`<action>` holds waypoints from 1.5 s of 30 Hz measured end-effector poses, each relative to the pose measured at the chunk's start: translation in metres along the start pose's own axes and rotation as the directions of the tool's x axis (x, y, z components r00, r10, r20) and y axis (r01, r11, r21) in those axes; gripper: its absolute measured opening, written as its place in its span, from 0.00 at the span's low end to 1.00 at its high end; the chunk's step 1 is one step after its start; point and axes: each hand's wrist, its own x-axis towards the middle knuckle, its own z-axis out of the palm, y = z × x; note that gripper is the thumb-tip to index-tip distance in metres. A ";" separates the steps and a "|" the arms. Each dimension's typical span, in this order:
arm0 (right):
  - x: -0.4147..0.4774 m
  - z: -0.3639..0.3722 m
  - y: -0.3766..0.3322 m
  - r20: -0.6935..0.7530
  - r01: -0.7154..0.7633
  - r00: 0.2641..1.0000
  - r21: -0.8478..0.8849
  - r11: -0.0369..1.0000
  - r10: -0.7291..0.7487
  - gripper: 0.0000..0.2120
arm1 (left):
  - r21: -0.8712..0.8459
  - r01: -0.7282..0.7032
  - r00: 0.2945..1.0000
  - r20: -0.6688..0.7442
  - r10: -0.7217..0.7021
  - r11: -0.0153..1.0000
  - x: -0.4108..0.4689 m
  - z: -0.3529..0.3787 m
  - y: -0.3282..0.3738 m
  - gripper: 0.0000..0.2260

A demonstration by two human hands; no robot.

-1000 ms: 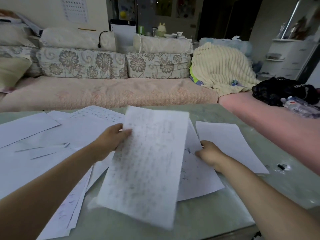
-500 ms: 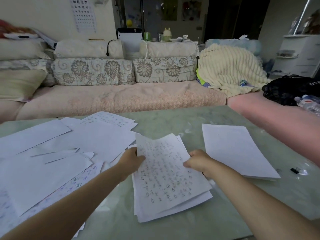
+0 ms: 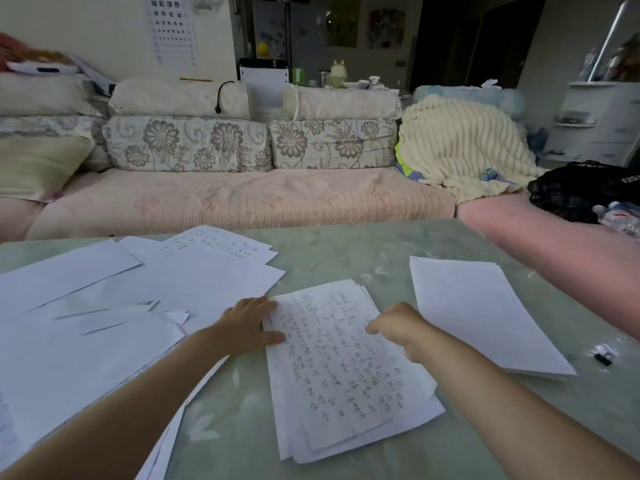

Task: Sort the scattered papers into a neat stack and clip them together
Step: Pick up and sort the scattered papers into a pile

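both hands on centre stack, clip not yet used

stack of handwritten sheets lies flat on the counter, near centre, its edges uneven and lower sheets fanning out at the near right corner. left hand sits at the stack's far left edge: fingers fairly straight and spread, thumb lying on the top sheet, palm partly on the counter. not gripping. right hand is over the stack's far right part, fingers bent down with the tips on the top sheet; cannot tell whether they pinch any paper.

scattered papers cover the left side of the counter, overlapping at many angles, some reaching the near edge. a separate pile of blank sheets lies right of the stack, apart from it. small black binder clip rests on the counter beyond that pile, at far right, touching no paper.

behind the counter: sofa with a cream blanket.
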 end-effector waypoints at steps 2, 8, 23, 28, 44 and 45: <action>0.002 -0.003 -0.002 0.033 -0.003 0.999 -0.028 1.000 0.004 0.22 | -0.015 -0.002 0.998 -0.056 0.001 1.000 0.002 0.005 -0.002 0.38; 0.006 -0.011 -0.010 0.050 -0.031 0.998 -0.003 1.000 0.031 0.26 | -0.102 0.002 0.993 -0.120 -0.015 0.995 0.001 0.012 -0.006 0.41; -0.028 -0.016 -0.018 -0.074 0.342 0.940 0.221 0.914 -0.334 0.15 | -0.879 -0.046 0.918 -0.225 -0.326 0.475 -0.021 -0.011 0.035 0.40; -0.036 -0.019 -0.018 -0.186 0.479 0.877 0.289 0.829 -0.443 0.13 | -0.984 -0.148 0.962 -0.166 -0.215 0.100 -0.032 -0.040 0.062 0.15; -0.057 -0.016 -0.046 -0.279 0.576 0.814 0.263 0.774 -0.510 0.16 | -0.794 -0.450 0.713 -0.595 -0.370 0.409 -0.074 -0.069 0.088 0.13; -0.058 -0.013 -0.046 -0.273 0.572 0.816 0.258 0.779 -0.509 0.15 | -0.793 -0.437 0.711 -0.593 -0.378 0.424 -0.073 -0.068 0.087 0.12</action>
